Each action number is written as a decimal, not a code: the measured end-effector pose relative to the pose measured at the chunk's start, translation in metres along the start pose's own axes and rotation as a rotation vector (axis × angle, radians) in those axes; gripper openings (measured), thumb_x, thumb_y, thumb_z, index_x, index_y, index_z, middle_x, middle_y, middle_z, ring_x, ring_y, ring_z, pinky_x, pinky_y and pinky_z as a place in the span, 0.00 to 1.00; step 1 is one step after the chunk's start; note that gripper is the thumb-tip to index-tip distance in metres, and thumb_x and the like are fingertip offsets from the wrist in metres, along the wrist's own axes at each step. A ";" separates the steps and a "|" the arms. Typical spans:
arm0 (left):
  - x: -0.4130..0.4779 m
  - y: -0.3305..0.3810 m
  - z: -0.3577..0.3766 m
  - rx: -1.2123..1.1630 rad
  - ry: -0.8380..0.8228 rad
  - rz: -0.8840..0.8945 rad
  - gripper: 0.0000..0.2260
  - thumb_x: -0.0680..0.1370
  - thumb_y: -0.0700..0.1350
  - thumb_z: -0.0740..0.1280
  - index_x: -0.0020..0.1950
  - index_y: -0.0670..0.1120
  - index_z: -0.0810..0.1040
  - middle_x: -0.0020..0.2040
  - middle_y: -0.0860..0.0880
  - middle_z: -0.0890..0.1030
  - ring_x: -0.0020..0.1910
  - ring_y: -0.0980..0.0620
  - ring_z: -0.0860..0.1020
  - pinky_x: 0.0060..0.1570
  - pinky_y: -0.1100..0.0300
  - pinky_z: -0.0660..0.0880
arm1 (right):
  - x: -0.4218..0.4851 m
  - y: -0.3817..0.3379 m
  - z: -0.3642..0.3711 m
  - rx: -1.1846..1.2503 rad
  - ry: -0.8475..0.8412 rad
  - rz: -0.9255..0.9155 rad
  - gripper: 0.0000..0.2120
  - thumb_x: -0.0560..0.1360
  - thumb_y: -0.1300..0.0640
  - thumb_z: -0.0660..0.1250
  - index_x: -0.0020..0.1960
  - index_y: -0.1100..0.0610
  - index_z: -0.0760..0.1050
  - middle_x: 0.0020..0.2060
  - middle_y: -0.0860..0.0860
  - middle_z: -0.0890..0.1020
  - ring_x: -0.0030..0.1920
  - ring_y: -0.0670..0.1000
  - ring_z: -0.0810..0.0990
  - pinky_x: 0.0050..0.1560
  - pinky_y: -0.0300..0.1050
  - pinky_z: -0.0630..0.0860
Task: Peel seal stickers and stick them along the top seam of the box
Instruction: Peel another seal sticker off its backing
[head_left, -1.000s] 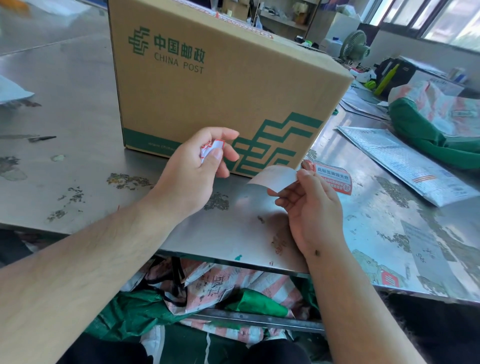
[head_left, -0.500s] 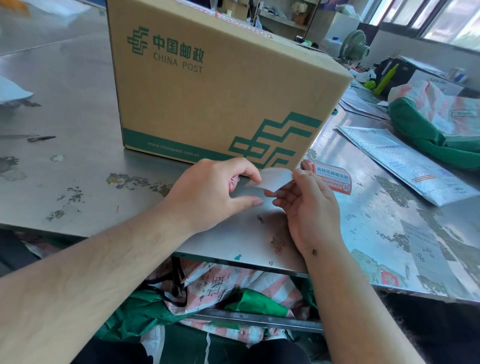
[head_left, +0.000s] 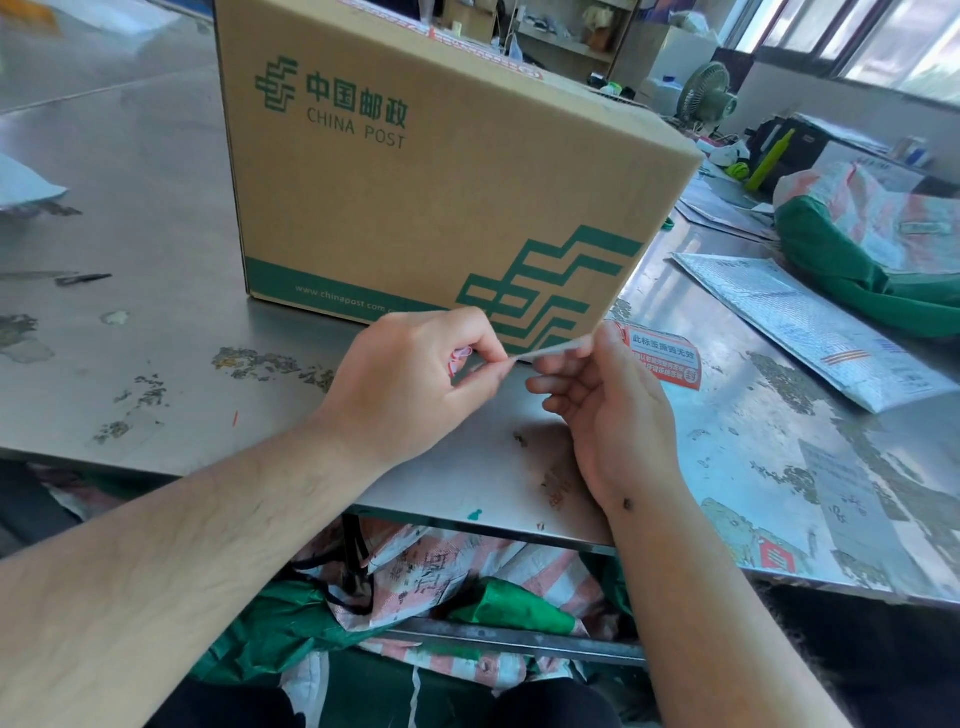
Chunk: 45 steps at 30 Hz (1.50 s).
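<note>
A brown China Post cardboard box (head_left: 415, 197) stands on the metal table (head_left: 156, 312) just beyond my hands. Red-and-white seal stickers (head_left: 467, 44) run along its top. In front of the box, my right hand (head_left: 608, 410) holds a white backing strip (head_left: 550, 349), seen almost edge-on. A red seal sticker (head_left: 665, 353) sticks out to the right of that hand. My left hand (head_left: 410, 384) pinches the strip's left end with thumb and forefinger. A crumpled red-and-white scrap (head_left: 457, 361) is tucked in its palm.
A silver bubble mailer (head_left: 810, 327) lies on the table to the right, with a green-and-striped sack (head_left: 872, 244) behind it. A small fan (head_left: 709, 98) stands at the back right. More striped and green sacks (head_left: 441, 587) lie under the table's front edge.
My left hand came down from in front of the box and took hold of the white strip's left end. The strip has turned from face-up to nearly edge-on. My right hand barely moved.
</note>
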<state>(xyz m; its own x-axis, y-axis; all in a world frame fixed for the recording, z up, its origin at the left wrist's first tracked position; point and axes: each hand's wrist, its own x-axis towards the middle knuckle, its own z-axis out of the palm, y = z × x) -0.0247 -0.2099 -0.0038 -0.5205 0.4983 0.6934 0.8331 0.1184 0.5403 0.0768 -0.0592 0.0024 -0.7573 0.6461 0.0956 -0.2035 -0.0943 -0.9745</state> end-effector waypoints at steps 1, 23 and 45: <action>0.000 0.000 -0.001 -0.033 0.005 -0.014 0.04 0.74 0.44 0.73 0.39 0.48 0.81 0.24 0.56 0.66 0.25 0.58 0.66 0.28 0.65 0.60 | 0.001 -0.001 -0.001 0.045 0.016 0.030 0.16 0.83 0.49 0.58 0.42 0.56 0.76 0.34 0.54 0.83 0.34 0.53 0.81 0.34 0.42 0.74; 0.011 -0.012 -0.002 -0.805 0.029 -0.470 0.05 0.71 0.46 0.74 0.36 0.52 0.81 0.27 0.52 0.67 0.27 0.53 0.59 0.29 0.59 0.54 | -0.005 0.007 0.000 -0.379 -0.097 -0.201 0.09 0.76 0.52 0.68 0.42 0.56 0.81 0.37 0.48 0.85 0.41 0.48 0.81 0.45 0.45 0.76; 0.005 0.003 -0.010 -0.397 -0.030 -0.530 0.10 0.84 0.47 0.56 0.54 0.54 0.77 0.31 0.49 0.74 0.27 0.59 0.70 0.30 0.66 0.67 | -0.011 -0.005 0.003 -0.186 0.061 -0.092 0.10 0.79 0.59 0.62 0.41 0.53 0.78 0.35 0.49 0.83 0.37 0.53 0.79 0.38 0.46 0.71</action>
<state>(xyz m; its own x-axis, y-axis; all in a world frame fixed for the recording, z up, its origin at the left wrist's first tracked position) -0.0265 -0.2156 0.0065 -0.8309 0.4841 0.2745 0.3300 0.0314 0.9435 0.0846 -0.0680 0.0069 -0.7005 0.6910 0.1787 -0.1476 0.1047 -0.9835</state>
